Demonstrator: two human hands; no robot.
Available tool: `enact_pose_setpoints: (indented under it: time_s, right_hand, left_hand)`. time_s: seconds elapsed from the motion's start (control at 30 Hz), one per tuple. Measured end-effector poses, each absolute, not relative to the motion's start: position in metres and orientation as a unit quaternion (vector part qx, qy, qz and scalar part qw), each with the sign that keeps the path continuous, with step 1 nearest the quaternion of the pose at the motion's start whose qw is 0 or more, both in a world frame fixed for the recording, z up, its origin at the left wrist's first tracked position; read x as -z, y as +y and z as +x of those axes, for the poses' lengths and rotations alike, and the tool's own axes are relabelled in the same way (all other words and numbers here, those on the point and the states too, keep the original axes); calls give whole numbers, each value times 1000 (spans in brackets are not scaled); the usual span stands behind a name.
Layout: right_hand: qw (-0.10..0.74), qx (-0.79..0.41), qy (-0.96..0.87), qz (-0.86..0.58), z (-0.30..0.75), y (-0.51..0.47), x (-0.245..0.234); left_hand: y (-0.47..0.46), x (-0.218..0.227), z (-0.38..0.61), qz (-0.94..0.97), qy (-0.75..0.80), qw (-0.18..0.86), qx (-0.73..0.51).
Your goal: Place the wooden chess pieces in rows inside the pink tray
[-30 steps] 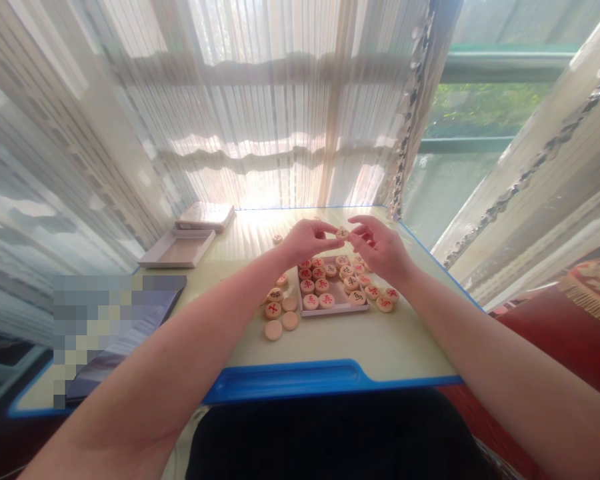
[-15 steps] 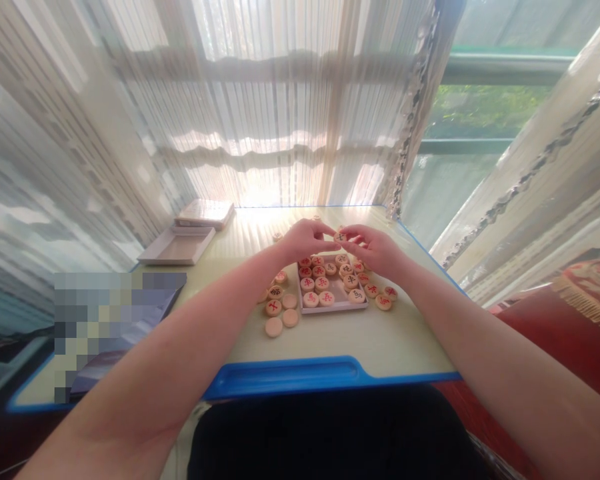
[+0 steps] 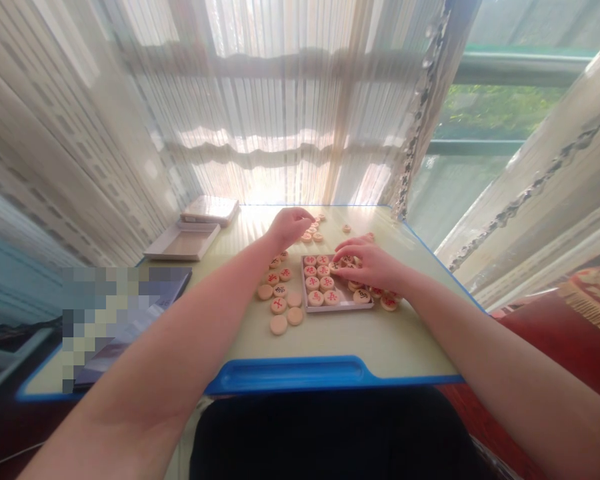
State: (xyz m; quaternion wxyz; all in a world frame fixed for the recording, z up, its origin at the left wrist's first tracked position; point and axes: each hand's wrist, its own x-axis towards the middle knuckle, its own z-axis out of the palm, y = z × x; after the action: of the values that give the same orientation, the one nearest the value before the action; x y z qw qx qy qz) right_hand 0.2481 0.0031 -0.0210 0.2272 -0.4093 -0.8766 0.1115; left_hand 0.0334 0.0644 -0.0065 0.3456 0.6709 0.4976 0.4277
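Observation:
A shallow white box tray (image 3: 337, 307) holds several round wooden Chinese chess pieces with red or black characters. Over its right part is my right hand (image 3: 367, 265), thumb and fingers closed on a chess piece (image 3: 335, 268) near the middle. My left hand (image 3: 291, 227) reaches past the box to a small group of loose chess pieces (image 3: 307, 237). Its fingers are curved, with thumb and fingertips slightly apart next to the pieces. My right hand hides some pieces in the tray.
More pieces (image 3: 279, 325) lie left of the tray, some blank side up. Others (image 3: 389, 303) lie to its right. An open box lid (image 3: 185, 241) and a flat box (image 3: 210, 209) stand at the back left. A blue-edged tray groove (image 3: 290, 375) runs along the table's front.
My hands, earlier together above the tray around a chess piece, have parted. The left moved left to the far loose pieces; the right came down into the tray with a piece.

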Motion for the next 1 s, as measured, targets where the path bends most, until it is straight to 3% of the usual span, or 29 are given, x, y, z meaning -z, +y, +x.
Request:
enact_pose_setpoints:
  time_s: [1.0]
  right_hand:
    - [196, -29, -871, -450, 239, 0, 22]
  left_hand:
    - [64, 12, 39, 731, 521, 276, -343]
